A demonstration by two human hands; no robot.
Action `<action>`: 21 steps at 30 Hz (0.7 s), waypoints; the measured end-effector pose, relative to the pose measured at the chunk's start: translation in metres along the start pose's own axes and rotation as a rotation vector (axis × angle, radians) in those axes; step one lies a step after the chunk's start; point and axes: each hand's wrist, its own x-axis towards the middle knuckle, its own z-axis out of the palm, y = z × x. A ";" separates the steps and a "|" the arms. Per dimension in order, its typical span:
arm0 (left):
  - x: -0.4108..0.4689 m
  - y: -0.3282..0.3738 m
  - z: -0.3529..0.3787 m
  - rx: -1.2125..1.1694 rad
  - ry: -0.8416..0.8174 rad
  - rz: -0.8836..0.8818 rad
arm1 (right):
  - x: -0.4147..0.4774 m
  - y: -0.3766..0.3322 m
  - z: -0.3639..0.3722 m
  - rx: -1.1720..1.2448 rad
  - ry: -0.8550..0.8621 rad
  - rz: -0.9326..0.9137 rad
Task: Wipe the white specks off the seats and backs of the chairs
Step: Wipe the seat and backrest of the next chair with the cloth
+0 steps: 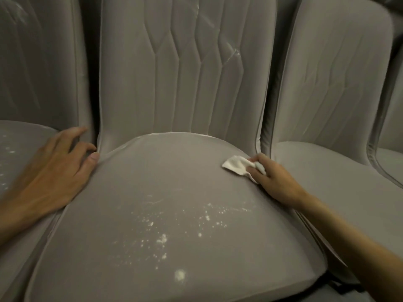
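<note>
The middle chair's seat (pixel 174 182) is a dull grey-taupe, flecked toward its front half with white specks (pixel 162 238) — a loose scatter of fine dots, a few thicker clumps, and 1 round pale blot near the front edge. Its back (pixel 181 68) is the same grey, stitched with long vertical channels that kink into a zigzag partway up; faint white streaks mark the upper right of it. The left chair's seat (pixel 19 144) shows pale flecks too. The right chair (pixel 331 83) is a matching grey, its back lined with fainter slanting seams. The cloth (pixel 236 165) is plain off-white — no print on it.
</note>
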 end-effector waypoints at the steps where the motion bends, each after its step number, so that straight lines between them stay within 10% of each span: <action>1: 0.000 -0.002 0.002 0.005 0.015 0.014 | 0.014 -0.003 0.002 0.003 -0.006 0.002; 14: 0.001 -0.025 0.023 -0.104 0.047 -0.047 | -0.075 -0.019 0.005 0.075 0.109 0.077; 21: 0.000 -0.029 0.028 -0.131 0.030 -0.052 | -0.062 -0.043 0.026 -0.006 -0.046 -0.172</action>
